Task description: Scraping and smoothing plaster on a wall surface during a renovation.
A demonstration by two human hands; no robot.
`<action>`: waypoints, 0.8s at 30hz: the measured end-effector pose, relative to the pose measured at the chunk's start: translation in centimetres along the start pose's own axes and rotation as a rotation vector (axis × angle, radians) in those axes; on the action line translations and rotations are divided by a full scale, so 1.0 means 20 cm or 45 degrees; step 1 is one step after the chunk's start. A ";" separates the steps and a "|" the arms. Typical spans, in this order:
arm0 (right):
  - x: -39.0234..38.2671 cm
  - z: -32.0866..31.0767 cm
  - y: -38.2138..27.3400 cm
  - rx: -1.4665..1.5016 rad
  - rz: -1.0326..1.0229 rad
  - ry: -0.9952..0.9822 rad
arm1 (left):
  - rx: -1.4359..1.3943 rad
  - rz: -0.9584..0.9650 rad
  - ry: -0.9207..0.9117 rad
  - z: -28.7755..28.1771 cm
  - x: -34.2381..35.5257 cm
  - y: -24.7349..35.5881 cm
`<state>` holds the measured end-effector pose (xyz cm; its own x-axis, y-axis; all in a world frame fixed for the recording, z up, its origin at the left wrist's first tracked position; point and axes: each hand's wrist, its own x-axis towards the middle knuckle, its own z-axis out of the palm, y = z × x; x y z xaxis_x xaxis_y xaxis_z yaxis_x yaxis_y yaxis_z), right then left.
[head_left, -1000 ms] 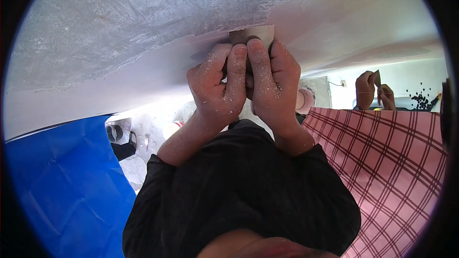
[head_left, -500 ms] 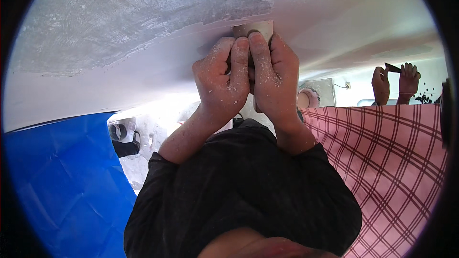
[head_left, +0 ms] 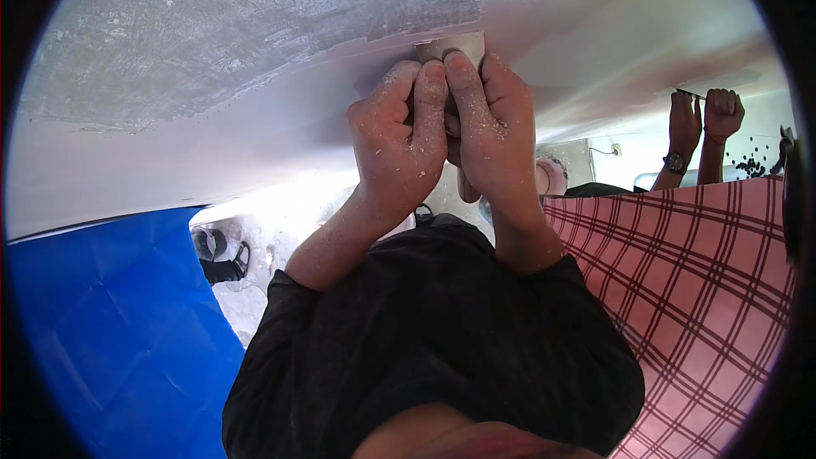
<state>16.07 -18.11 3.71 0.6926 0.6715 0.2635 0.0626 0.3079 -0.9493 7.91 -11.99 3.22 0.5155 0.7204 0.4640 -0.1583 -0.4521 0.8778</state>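
Both my hands grip one scraper with a flat metal blade (head_left: 466,42). My left hand (head_left: 397,132) and my right hand (head_left: 495,132) sit side by side, thumbs pressed along the blade and fingers curled round behind it. Below my right palm pokes out the end of the scraper's handle. The blade's edge rests against the pale wall surface (head_left: 255,110), just at the border of a rough grey patch (head_left: 280,25). White flakes and dust cling to both hands. My curled fingers are partly hidden behind the thumbs.
At the right, another person's hands (head_left: 705,123) hold a thin dark tool at the same surface. A pink checked cloth (head_left: 680,289) hangs on the right; a blue sheet (head_left: 119,314) is at the left. Someone's shoe (head_left: 242,257) and a bucket stand on the dusty floor below.
My hands and the scraper have shifted very slightly upward along the surface. The other person's hands have risen, bringing their tool against it.
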 end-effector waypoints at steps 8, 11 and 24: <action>0.03 -0.10 0.05 -0.188 -0.243 0.062 | 0.141 0.068 0.011 0.11 0.02 -0.01; 0.02 -0.13 -0.06 0.019 0.108 -0.032 | 0.111 0.063 0.031 0.13 0.01 0.03; 0.07 -0.19 -0.09 -0.209 0.054 -0.055 | 0.019 0.054 0.004 0.17 0.06 0.01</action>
<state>19.66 -20.15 5.12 0.6658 0.7111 0.2261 0.1527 0.1668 -0.9741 11.25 -13.04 3.55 0.5060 0.7019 0.5014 -0.1674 -0.4903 0.8553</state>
